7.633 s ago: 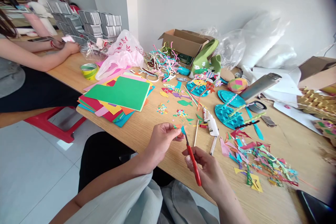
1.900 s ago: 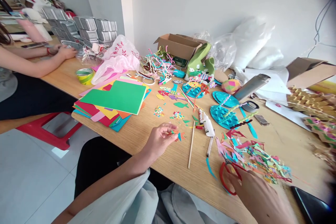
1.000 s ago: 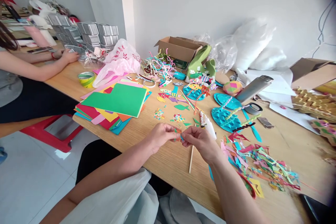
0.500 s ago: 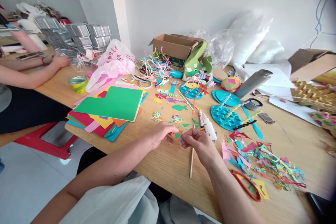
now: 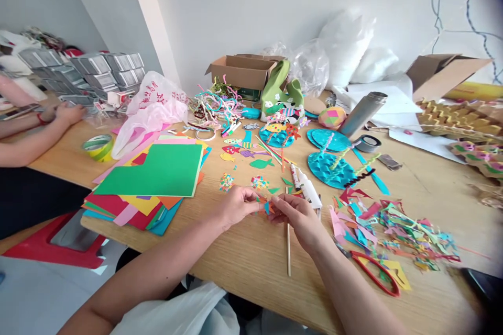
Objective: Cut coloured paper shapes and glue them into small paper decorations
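Note:
Between my two hands is a small orange paper cutout (image 5: 265, 206) with blue and green bits on it, partly covered by fingers. My left hand (image 5: 238, 207) pinches its left side between thumb and fingers. From the right, my right hand (image 5: 294, 214) grips the other edge with closed fingertips. Just beyond them lie two small heaps of coloured paper dots (image 5: 260, 182). A green paper fish (image 5: 262, 163) and several other paper fish, among them a red one (image 5: 231, 150), lie farther back. A wooden stick (image 5: 288, 251) lies below my right hand, and a white glue bottle (image 5: 309, 188) is beside it.
Coloured paper sheets (image 5: 157, 170) are stacked on the left. At right are paper scraps (image 5: 396, 233), red-handled scissors (image 5: 377, 275), blue decorated discs (image 5: 334, 170) and a steel flask (image 5: 363, 113). Another person's hands (image 5: 70, 113) rest at far left. A cardboard box (image 5: 241, 70) stands behind.
The camera view has swung to the right, so the table's things sit farther left. Both hands still hold the paper cutout, which is turned slightly, and the left fingers have curled more.

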Action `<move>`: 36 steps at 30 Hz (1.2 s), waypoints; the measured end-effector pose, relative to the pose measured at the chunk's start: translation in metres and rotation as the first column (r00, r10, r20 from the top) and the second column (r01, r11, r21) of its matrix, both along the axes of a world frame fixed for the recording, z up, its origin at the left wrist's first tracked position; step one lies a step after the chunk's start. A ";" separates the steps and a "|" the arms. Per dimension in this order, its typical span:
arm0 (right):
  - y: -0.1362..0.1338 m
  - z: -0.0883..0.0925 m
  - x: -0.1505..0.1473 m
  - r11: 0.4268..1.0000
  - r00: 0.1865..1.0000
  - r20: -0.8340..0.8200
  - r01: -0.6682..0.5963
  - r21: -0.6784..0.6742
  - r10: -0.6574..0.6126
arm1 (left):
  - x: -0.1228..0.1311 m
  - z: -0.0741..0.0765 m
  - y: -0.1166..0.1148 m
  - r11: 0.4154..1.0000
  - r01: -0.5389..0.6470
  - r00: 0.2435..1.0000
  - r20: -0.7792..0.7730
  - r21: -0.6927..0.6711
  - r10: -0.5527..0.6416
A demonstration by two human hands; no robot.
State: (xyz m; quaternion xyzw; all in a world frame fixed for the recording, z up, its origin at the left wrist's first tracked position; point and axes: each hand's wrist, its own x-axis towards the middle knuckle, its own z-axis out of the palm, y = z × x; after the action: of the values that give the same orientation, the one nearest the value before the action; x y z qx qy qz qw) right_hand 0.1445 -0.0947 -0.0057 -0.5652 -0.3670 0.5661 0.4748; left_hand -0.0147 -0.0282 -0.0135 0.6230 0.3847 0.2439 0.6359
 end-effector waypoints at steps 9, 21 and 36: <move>0.002 -0.008 0.002 0.999 0.998 0.026 -0.051 0.008 0.051 | 0.000 -0.004 0.002 0.998 -0.009 0.999 0.038 -0.067 0.011; -0.001 -0.009 -0.002 0.999 0.996 0.087 -0.033 -0.001 0.033 | -0.007 -0.002 0.007 0.986 0.080 0.997 0.011 -0.146 -0.079; -0.002 -0.012 -0.006 0.994 0.999 -0.030 -0.016 -0.111 0.013 | -0.003 -0.002 0.003 0.989 0.007 1.000 0.027 -0.145 -0.003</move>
State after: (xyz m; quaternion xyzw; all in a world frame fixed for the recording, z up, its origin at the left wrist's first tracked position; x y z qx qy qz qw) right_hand 0.1382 -0.0966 -0.0174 -0.5799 -0.3320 0.5971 0.4438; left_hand -0.0177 -0.0252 -0.0159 0.5729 0.3915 0.2220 0.6850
